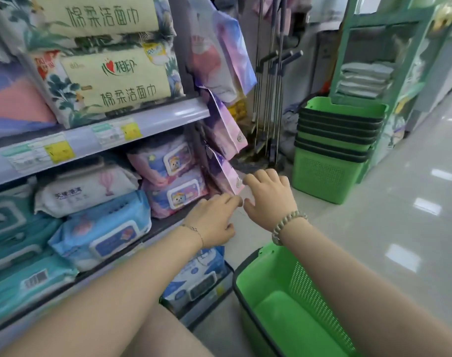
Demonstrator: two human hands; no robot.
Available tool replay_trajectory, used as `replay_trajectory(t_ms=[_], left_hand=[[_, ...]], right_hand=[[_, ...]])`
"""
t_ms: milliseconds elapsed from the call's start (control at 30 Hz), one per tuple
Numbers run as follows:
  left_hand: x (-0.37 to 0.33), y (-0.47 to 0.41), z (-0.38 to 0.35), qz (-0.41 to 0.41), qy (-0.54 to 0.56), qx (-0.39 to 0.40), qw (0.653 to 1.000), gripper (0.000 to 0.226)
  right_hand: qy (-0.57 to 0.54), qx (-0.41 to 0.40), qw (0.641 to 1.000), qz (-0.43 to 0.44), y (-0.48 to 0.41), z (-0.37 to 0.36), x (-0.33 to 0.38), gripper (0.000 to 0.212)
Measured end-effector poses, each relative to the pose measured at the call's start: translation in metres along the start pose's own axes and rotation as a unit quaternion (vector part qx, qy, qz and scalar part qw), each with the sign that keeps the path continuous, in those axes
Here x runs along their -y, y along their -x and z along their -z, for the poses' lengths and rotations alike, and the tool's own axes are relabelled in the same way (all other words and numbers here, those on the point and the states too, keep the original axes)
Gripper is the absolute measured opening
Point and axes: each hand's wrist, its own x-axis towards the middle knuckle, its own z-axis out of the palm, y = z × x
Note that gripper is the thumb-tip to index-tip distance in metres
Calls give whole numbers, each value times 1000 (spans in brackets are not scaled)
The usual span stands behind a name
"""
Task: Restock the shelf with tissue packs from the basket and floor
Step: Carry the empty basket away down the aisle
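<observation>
While left hand [214, 219], right hand [270, 194] reach hanging pack [226, 173], basket [320, 300] nearby.

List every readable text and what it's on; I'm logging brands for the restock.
"棉柔洁面巾": top cream pack.
"心相印", "棉柔洁面巾": cream pack below.
"100": its badge; the rest is blurred.
White pack, price tags, wipe labels: too blurred to read.

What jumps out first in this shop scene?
The left hand and right hand meet at the lowest pink pack hanging at the end of the shelf, mid-frame. A bright green basket sits lower right, and a stack of baskets stands farther back.
</observation>
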Motion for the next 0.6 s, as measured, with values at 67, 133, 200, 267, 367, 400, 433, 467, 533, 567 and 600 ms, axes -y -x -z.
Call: replay_trajectory(t_ms=[67,133,200,267,367,400,433,467,533,567,600], left_hand=[[1,-3,-21,-8,20,41,999,49],[1,-4,-41,-8,27,73,997,50],[0,-5,-60,-12,23,100,995,51],[-4,-5,-80,-21,23,126,992,52],[-10,-4,-108,-40,22,165,985,52],[-13,-3,-118,-48,19,175,983,51],[-15,-1,-127,-53,12,187,981,50],[-18,1,-135,-59,5,202,978,48],[-22,5,-152,-78,-15,249,965,45],[-23,7,-160,-92,-29,274,957,45],[-24,9,-167,-105,-43,296,948,46]], right_hand=[[-18,25,999,-21,14,-19,-3,37],[-32,53,997,-36,30,-39,-4,37],[-39,86,994,-50,46,-61,-5,37],[-47,117,990,-65,64,-81,-7,37],[-55,153,982,-93,90,-103,-9,35],[-56,169,979,-100,99,-110,-10,35],[-57,187,975,-106,109,-116,-9,36],[-60,203,971,-109,118,-121,-8,38],[-66,240,962,-115,140,-131,-2,41],[-66,261,955,-120,152,-135,2,42],[-66,282,949,-126,165,-140,7,42]])
